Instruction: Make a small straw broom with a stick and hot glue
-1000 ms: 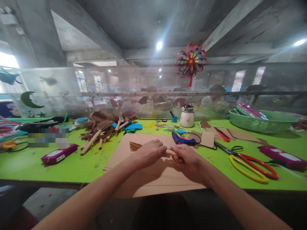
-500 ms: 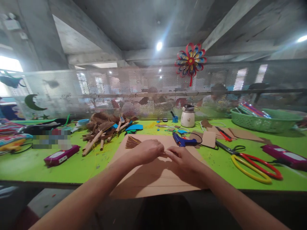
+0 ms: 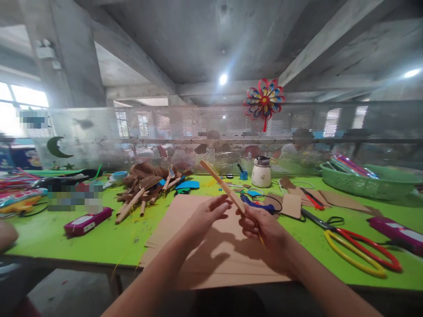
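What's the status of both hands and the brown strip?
Right hand holding brown strip, tilted. Left hand open beside it, contact unclear. Blue glue gun close beyond right hand, possible snag.

Your count: two hands, one brown strip (image 3: 222,185), one green table (image 3: 310,269).
You have one left hand (image 3: 206,215) and one right hand (image 3: 264,224), two purple boxes, one at your left (image 3: 88,221) and one at your right (image 3: 395,232), one pair of scissors (image 3: 331,227) with two handle loops, one blue glue gun (image 3: 261,205), one red-and-black cutter (image 3: 313,200), one green basket (image 3: 370,182), one pale bottle (image 3: 261,175), one small blue pot (image 3: 243,175), one blue bowl (image 3: 119,176), one flower ornament (image 3: 264,100), one crescent (image 3: 56,149) and one star (image 3: 68,166); you can make out at least three paper rolls (image 3: 130,205), but their heap hides the full number, and you see several overlapping brown sheets (image 3: 228,275), too closely layered to count.
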A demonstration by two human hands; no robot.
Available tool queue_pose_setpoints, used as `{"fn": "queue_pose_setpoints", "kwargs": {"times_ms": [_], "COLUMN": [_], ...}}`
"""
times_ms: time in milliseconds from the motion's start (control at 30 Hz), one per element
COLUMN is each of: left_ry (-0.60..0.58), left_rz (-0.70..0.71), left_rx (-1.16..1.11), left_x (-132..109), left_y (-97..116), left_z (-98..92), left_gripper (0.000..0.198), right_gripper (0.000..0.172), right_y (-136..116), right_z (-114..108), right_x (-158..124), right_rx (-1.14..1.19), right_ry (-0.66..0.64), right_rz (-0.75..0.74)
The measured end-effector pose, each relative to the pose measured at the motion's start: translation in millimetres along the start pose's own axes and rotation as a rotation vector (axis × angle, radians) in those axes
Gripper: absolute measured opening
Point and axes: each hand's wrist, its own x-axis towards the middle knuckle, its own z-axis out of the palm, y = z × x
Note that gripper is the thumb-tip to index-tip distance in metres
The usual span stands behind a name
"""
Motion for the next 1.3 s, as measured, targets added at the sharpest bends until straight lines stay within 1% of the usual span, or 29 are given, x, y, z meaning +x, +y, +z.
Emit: {"fn": "queue_pose_setpoints", "kwargs": {"times_ms": [33,67,133,233,333,433,500,533,600,700,733,800,867,1000,1167,1300], "left_ry": [-0.045,-0.034,0.035,0.078,0.077,0.059,0.082,0.1,0.145,0.203,0.213,0.209,0.197,0.174,0.115,0.067], "left_rz": [0.028,0.05,0.085,0.096,0.065,0.039,0.032,0.032,0.049,0.086,0.093,0.094,0.092,0.101,0.086,0.086], "left_rx": [-0.092,-0.168,-0.267,-0.43,-0.55,-0.601,-0.624,-0.634,-0.647,-0.639,-0.629,-0.605,-0.586,-0.581,-0.528,-0.523], "left_x": [6.9,13.4,23.6,30.2,31.7,34.2,36.6,37.7,39.2,39.6,39.4,39.0,38.9,38.6,32.5,24.7], "left_y": [-2.4,-5.0,-9.9,-15.0,-16.1,-17.6,-20.3,-22.0,-25.5,-29.5,-30.6,-32.9,-35.0,-36.6,-31.5,-24.4], "left_z": [5.6,11.6,22.9,34.9,41.0,43.6,43.3,42.5,39.8,34.7,33.3,31.3,30.5,30.9,30.6,30.7], "left_gripper": [0.034,0.033,0.03,0.029,0.03,0.03,0.03,0.031,0.032,0.031,0.031,0.03,0.03,0.035,0.038,0.037], "right_gripper": [0.03,0.03,0.029,0.028,0.029,0.028,0.029,0.03,0.033,0.032,0.032,0.032,0.026,0.027,0.032,0.031], "right_y": [-1.4,-2.6,-4.6,-5.7,-4.6,-2.0,-0.1,0.8,3.0,8.8,11.6,18.0,23.3,23.6,12.0,9.1], "right_z": [1.0,1.8,3.2,4.9,5.2,5.0,6.3,7.5,10.3,12.7,12.5,10.5,7.2,3.8,11.6,14.5], "right_x": [-1.1,-2.1,-4.3,-7.1,-8.1,-6.8,-5.4,-4.7,-3.5,-1.7,-1.0,0.7,1.8,-0.4,-8.4,-12.1], "right_rx": [0.026,0.052,0.103,0.12,0.121,0.12,0.093,0.064,-0.044,-0.312,-0.396,-0.514,-0.573,-0.585,-0.398,-0.262], "right_ry": [-0.012,-0.025,-0.042,-0.024,-0.031,-0.064,-0.062,-0.042,0.043,0.195,0.22,0.231,0.215,0.173,0.045,-0.035], "right_rz": [0.017,0.026,0.028,0.054,0.063,0.04,0.041,0.033,-0.029,-0.161,-0.189,-0.223,-0.246,-0.228,-0.116,-0.079]}}
